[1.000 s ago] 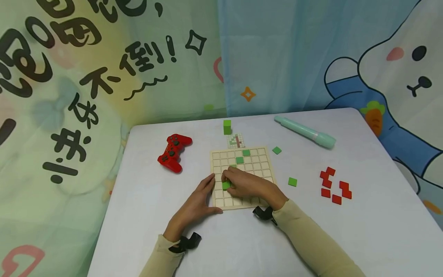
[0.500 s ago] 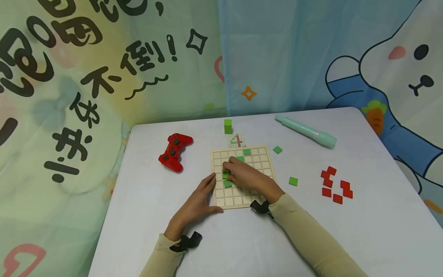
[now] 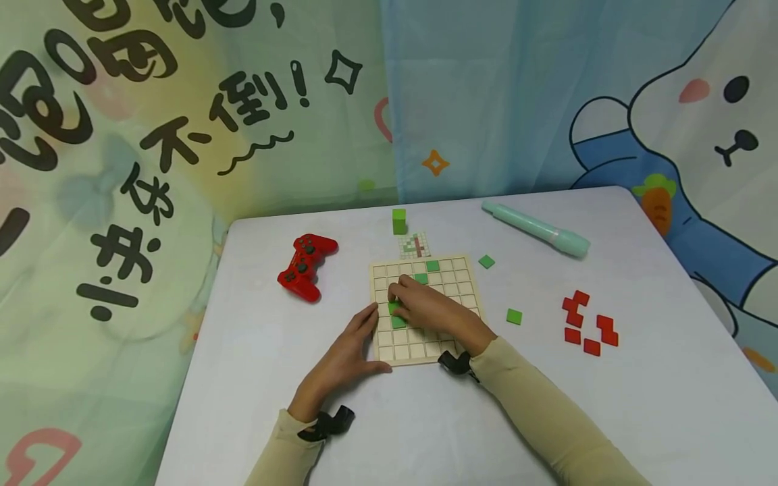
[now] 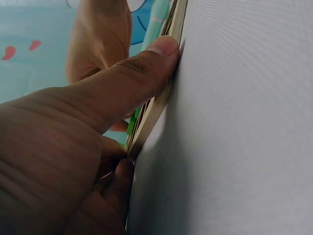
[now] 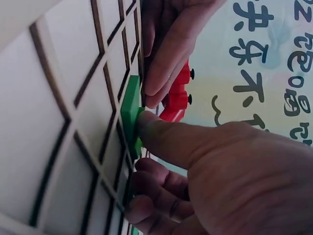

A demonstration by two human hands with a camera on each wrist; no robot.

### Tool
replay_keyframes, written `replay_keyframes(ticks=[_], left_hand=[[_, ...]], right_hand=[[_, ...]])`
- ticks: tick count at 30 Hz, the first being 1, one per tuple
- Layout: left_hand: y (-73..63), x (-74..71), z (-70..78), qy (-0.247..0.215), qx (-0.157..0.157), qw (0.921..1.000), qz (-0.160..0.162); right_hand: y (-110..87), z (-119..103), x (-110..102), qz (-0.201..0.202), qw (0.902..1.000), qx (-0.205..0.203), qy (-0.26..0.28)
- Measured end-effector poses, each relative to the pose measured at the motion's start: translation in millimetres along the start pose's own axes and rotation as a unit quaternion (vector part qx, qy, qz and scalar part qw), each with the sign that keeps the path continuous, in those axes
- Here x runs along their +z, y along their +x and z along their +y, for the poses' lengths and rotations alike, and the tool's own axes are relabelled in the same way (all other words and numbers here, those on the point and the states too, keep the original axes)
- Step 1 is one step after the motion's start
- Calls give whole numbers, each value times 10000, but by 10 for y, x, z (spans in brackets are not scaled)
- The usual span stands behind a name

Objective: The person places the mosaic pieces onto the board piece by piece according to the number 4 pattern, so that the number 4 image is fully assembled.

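Observation:
A wooden grid board (image 3: 404, 353) lies on the table with green square tiles in its cells. My right hand (image 3: 433, 310) is over its left half, fingers bent, thumb and fingertips at a green tile (image 3: 393, 308). In the right wrist view the thumb presses that tile, behind a nearer green tile (image 5: 130, 107) sitting in the grid. Two more green tiles, such as the far one (image 3: 432, 266), lie diagonally toward the back. My left hand (image 3: 343, 354) spans the board's near left corner, its fingers along the left side and its thumb (image 4: 146, 61) against the near edge.
Behind the board lie a small pattern card (image 3: 415, 246) and a green block (image 3: 398, 221). Loose green tiles (image 3: 514, 316) and several red tiles (image 3: 573, 317) are to the right. A red game controller (image 3: 306, 268) lies left, a mint-green tube (image 3: 537, 229) at back right.
My right hand has moved away from me, from the nearer green tile to the one just behind it. The nearer tile now shows uncovered in the grid. My left hand stays put.

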State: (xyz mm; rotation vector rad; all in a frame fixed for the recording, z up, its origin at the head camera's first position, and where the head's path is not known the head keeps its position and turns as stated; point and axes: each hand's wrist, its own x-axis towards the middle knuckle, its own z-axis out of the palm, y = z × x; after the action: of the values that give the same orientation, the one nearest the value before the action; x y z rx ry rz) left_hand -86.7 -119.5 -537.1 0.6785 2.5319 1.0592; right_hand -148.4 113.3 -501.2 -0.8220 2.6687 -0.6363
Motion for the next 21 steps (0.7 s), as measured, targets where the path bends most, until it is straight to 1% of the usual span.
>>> replay_keyframes(ticks=[8, 10, 16, 21], left_hand=[[-7, 1, -4, -12, 29, 10000, 2], [-8, -4, -1, -20, 42, 10000, 14], [5, -33, 9, 38, 48, 10000, 15], [18, -43, -1, 63, 59, 10000, 12]], right_hand=[[-12, -57, -41, 30, 9997, 140, -189], [-29, -75, -48, 46, 9998, 142, -165], [-95, -130, -38, -90, 9999, 90, -72], [-125, -135, -28, 75, 9999, 70, -125]])
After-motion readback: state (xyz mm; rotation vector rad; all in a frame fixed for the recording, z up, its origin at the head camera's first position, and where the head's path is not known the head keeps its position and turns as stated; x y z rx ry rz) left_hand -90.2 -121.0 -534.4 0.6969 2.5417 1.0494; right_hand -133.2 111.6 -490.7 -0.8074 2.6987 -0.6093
